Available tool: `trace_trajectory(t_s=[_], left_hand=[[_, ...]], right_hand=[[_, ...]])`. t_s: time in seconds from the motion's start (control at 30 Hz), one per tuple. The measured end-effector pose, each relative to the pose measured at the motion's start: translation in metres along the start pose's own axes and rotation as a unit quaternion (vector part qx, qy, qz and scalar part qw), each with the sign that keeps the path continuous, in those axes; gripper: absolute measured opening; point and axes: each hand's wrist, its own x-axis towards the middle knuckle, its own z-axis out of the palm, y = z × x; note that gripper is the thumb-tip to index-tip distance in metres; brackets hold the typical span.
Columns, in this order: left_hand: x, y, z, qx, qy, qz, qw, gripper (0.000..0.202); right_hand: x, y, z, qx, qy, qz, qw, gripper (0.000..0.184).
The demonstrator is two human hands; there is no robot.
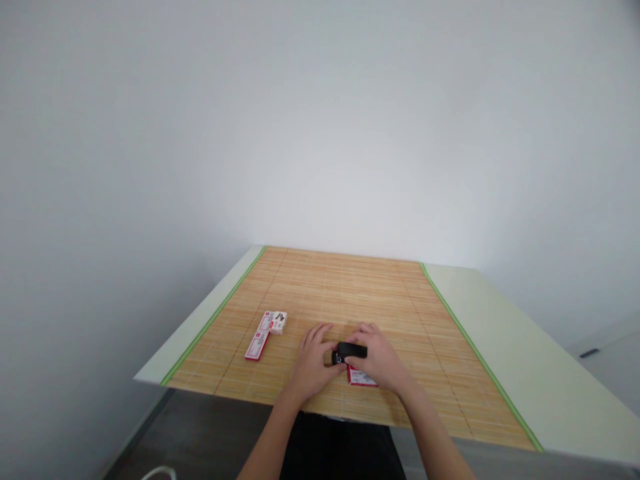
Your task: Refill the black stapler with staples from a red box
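A black stapler point(354, 349) lies low over the mat between my two hands, its shiny front end pointing left. My right hand point(376, 357) is closed around its rear part, thumb on the near side and fingers on the far side. The thumb and forefinger of my left hand point(313, 360) flank the stapler's front end and seem to grip it; the other left fingers stretch forward. Under and beside my right hand shows a red-edged card with white print point(361, 379), partly covered by the hand and stapler.
To the left lie two similar red-and-white cards point(257, 345) end to end, with a small white box point(279, 323) bearing a dark stapler-like picture touching the farther one. A bamboo mat point(350, 287) with green borders covers most of the pale table point(480, 300). A white wall stands behind.
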Motion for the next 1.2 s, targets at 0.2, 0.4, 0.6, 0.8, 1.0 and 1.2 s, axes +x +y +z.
trace_trajectory(t_s=[0.2, 0.4, 0.6, 0.8, 1.0, 1.2], left_hand=[[0.000, 0.000, 0.001, -0.001, 0.007, 0.001, 1.000, 0.032], [-0.002, -0.003, 0.006, 0.009, 0.037, -0.023, 0.999, 0.039], [-0.005, 0.008, 0.003, 0.009, 0.030, -0.005, 0.999, 0.032], [-0.012, 0.046, 0.006, -0.010, -0.043, 0.063, 0.997, 0.042], [-0.014, 0.052, 0.013, 0.061, -0.048, 0.045, 0.996, 0.044], [-0.018, 0.027, -0.005, 0.115, 0.008, -0.122, 0.986, 0.055]], right_hand=[[-0.004, 0.010, 0.000, -0.006, -0.026, 0.004, 1.000, 0.026], [-0.021, 0.036, -0.020, 0.036, -0.025, 0.051, 0.998, 0.018], [-0.049, 0.058, -0.004, 0.070, 0.058, 0.130, 0.987, 0.036], [-0.063, 0.054, 0.023, 0.095, 0.155, 0.162, 0.970, 0.049], [-0.062, 0.051, 0.022, 0.106, 0.167, 0.170, 0.966, 0.050], [-0.063, 0.049, 0.023, 0.104, 0.174, 0.183, 0.962, 0.052]])
